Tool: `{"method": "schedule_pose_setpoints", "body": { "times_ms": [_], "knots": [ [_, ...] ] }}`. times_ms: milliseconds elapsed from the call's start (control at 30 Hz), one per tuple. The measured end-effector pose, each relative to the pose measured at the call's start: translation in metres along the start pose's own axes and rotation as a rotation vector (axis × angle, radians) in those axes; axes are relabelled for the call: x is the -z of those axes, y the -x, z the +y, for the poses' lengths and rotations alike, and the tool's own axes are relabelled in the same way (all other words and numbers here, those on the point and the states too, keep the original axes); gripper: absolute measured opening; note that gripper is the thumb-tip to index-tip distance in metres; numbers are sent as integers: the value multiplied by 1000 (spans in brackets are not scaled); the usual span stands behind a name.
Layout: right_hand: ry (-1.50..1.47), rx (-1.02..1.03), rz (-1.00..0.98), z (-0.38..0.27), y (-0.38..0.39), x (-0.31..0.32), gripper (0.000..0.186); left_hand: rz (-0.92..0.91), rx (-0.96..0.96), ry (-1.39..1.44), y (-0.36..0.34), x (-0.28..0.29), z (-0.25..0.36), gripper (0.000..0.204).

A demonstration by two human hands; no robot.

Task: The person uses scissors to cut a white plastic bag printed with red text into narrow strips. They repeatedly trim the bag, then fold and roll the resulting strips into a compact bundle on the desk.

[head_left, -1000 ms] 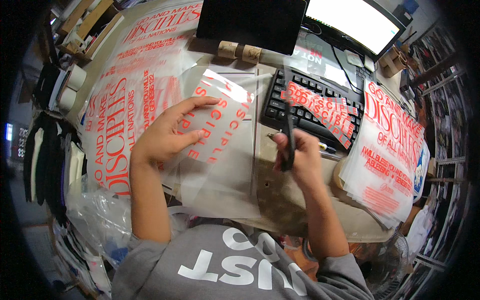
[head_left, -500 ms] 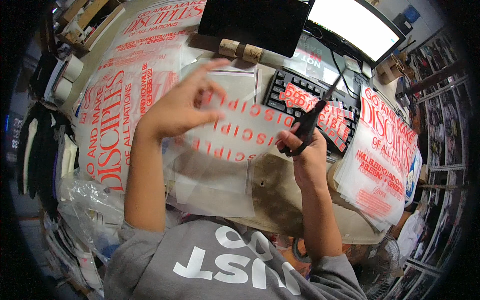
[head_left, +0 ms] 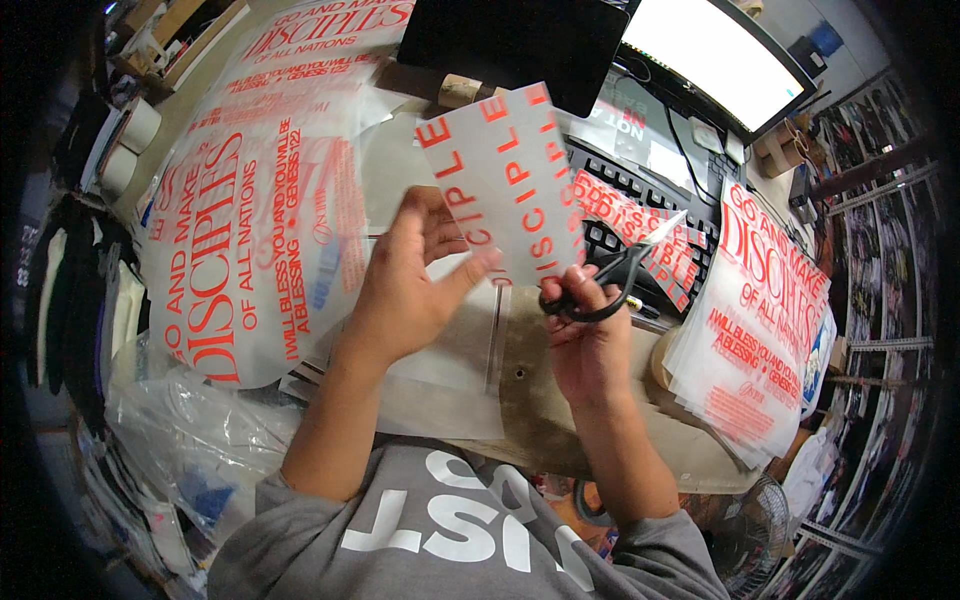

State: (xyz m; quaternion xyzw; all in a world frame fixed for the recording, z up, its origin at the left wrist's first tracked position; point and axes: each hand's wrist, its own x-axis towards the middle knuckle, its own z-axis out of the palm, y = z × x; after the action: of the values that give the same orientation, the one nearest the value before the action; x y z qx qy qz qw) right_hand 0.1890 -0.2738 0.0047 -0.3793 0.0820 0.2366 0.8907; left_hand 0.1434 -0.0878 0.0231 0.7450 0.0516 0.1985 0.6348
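Far left, a crumpled clear plastic bag is sagging by the table's near edge. Next to it, large printed sheets, translucent with red lettering, are lying overlapped on the table. My left hand is rising to the film piece: thumb is lying over its lower left edge, fingers are going behind; can't tell if that grip is actually pinching. Below it, a bare translucent sheet is lying on the table. Cardboard roll is sitting behind the film, just in front of a dark flat panel. The film piece is standing tilted in the air between my hands, red letters running up it, its lower right end meeting my right fingertips. My right hand is clamping black-handled scissors, blades pointing up and right; can't tell if the blades are apart. Under them, cut strips with red letters are lying fanned on the black keyboard. Lit monitor is standing behind. Further right, a stack of printed sheets is resting near the table's right end, packed shelving rising beyond.
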Motion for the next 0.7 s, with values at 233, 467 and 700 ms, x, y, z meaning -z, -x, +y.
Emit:
{"method": "schedule_pose_setpoints", "body": {
  "times_ms": [233,467,700],
  "knots": [
    [455,-13,-28,12,12,-12,33,268,71,172,-5,37,-29,31],
    [406,-407,-349,15,54,15,70,23,345,158,-5,53,-50,46],
    [636,-669,-233,10,93,-6,78,-78,359,285,-2,55,-40,58]
  ]
}}
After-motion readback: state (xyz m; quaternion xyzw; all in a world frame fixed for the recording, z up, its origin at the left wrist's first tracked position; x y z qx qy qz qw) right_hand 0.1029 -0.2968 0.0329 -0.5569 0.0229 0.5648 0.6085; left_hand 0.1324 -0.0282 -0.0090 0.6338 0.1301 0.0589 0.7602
